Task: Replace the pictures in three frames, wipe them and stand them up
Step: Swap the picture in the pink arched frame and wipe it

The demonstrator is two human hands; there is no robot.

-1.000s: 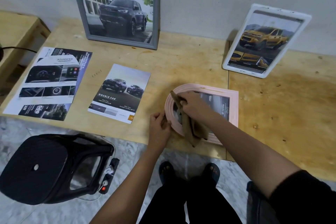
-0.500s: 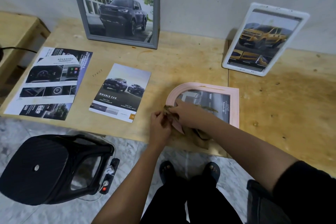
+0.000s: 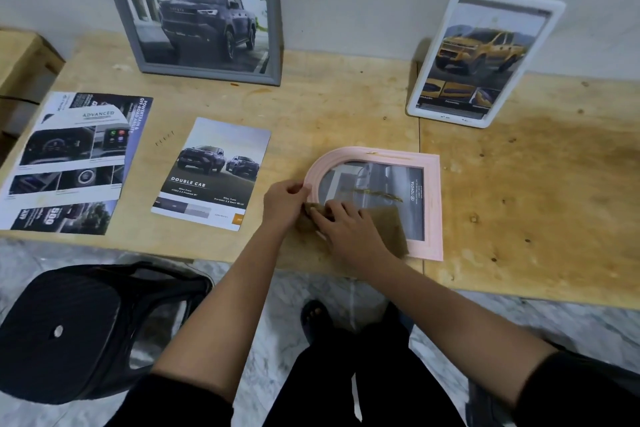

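Observation:
A pink arched frame (image 3: 431,204) lies flat near the table's front edge with a grey Toyota picture in it. A tan cloth (image 3: 389,227) lies over its lower left part. My right hand (image 3: 348,230) presses on the cloth, fingers at its left end. My left hand (image 3: 284,201) pinches the frame's arched left rim, right beside the cloth's end. A grey frame (image 3: 194,10) with a dark truck picture and a white frame (image 3: 481,55) with a yellow truck picture both stand leaning against the wall.
A truck leaflet (image 3: 211,173) and a bigger brochure (image 3: 72,159) lie on the wooden table (image 3: 536,201) to the left. A black plastic stool (image 3: 79,329) stands on the marble floor at lower left. My feet are under the table edge.
My right hand has dragged the cloth from the frame's arched left end down to its lower left corner, uncovering most of the picture. My left hand stayed at the frame's left rim.

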